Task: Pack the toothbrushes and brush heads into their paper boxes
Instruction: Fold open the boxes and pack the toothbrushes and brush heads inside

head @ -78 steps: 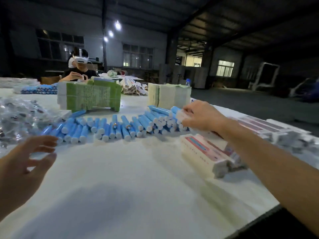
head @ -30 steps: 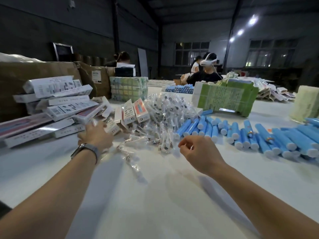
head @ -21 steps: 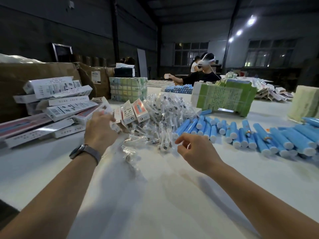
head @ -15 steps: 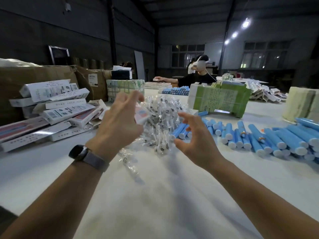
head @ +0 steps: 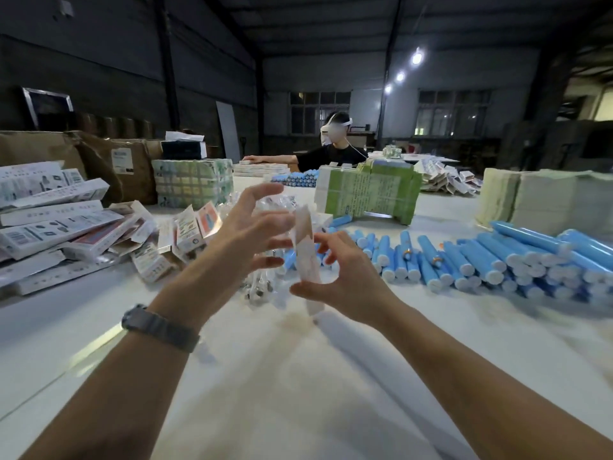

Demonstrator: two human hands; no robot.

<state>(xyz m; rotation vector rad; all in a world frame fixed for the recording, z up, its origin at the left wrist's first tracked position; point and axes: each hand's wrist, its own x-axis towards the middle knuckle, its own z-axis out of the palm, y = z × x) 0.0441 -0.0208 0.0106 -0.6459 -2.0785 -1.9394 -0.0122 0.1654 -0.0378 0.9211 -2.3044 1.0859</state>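
Observation:
Both my hands are raised over the white table (head: 298,376) with a small flat paper box (head: 306,250) standing upright between them, blurred. My left hand (head: 245,240), with a watch on the wrist, touches the box's upper left side with finger and thumb tips. My right hand (head: 341,277) curls round its right side, thumb at the lower edge. Behind the hands lies a heap of bagged brush heads (head: 258,290), partly hidden. Blue toothbrush handles (head: 464,257) lie in rows to the right. More small boxes (head: 195,227) lean at the left.
Long white toothbrush boxes (head: 56,227) are piled at the far left before brown cartons (head: 122,164). Green bundles (head: 368,197) and a pale stack (head: 544,200) stand at the back. A person with a headset (head: 331,151) works across the table.
My view swung left from the handles to the box pile. My left hand picked a small box from the pile and lifted it to the middle, where my right hand has come up to meet it.

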